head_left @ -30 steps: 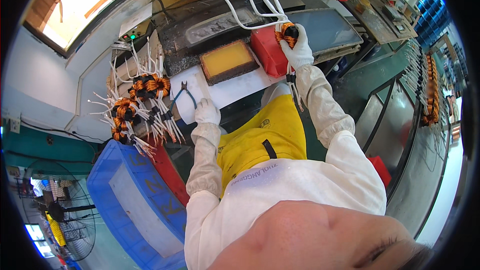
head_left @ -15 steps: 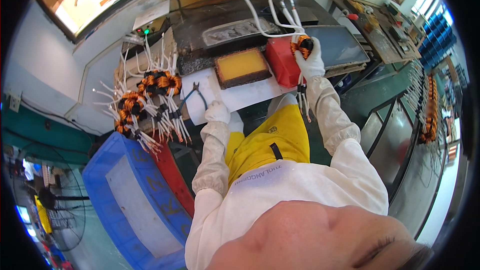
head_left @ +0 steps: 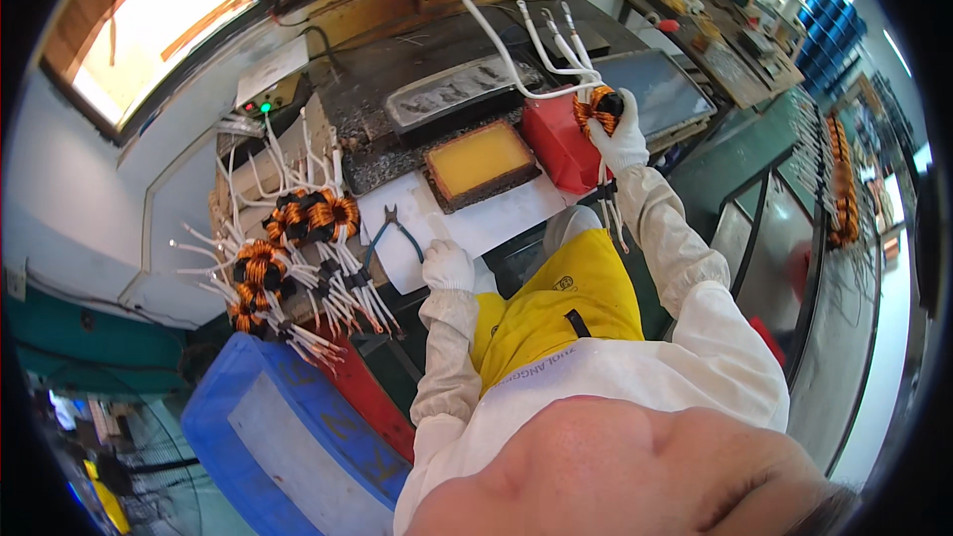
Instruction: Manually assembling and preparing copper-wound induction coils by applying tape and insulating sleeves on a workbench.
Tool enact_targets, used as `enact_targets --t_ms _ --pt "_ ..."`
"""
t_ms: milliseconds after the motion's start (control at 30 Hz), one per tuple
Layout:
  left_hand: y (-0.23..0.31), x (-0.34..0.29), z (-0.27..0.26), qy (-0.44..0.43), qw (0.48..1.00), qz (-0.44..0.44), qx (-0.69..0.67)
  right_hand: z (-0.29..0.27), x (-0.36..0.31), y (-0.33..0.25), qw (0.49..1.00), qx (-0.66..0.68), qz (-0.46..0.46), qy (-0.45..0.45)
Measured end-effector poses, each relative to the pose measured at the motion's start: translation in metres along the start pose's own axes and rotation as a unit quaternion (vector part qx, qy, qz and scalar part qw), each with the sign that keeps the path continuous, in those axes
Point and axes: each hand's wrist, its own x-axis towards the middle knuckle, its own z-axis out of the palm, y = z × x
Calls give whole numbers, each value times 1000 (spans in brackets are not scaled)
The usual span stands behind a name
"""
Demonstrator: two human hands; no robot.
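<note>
My right hand (head_left: pixel 620 135), in a white glove, grips a toroidal coil (head_left: pixel 597 111) of copper wire and black parts. Long white-sleeved leads (head_left: pixel 493 28) with metal ends rise from the coil, and shorter leads hang below it. It is held up beside a red container (head_left: pixel 558 146). My left hand (head_left: pixel 449 266), also gloved, rests with curled fingers at the near edge of white paper (head_left: pixel 397 263). Whatever its fingers may hold is hidden. Pliers (head_left: pixel 393 228) with blue-green handles lie just left of it, one handle tip by the fingers.
A dark-rimmed tray of yellow material (head_left: pixel 478 162) sits on the paper, a silvery metal-filled trough (head_left: pixel 452 97) behind it. Several similar coils (head_left: pixel 313 215) pile up at left, above a blue crate (head_left: pixel 288 437). A grey flat panel (head_left: pixel 645 89) lies beyond my right hand.
The whole view has shifted and tilted slightly. My right hand still holds the coil beside the red container, with the coil turned a little. My left hand stays by the pliers.
</note>
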Motion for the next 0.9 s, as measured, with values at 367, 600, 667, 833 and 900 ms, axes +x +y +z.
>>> enact_targets --t_ms 367,600,667,833,900 --pt "-23 26 -64 -211 950 64 -223 2 0 -13 999 4 -39 26" --pt "75 154 -151 117 882 324 -321 -6 -1 -19 1000 -12 -11 -11" --pt "104 184 -170 139 878 370 -269 -5 2 -23 999 -31 6 -22" --pt "156 247 -180 206 869 417 -170 -3 19 -35 994 -67 47 -75" --pt "168 267 -172 223 873 407 -150 -5 24 -36 992 -61 55 -91"
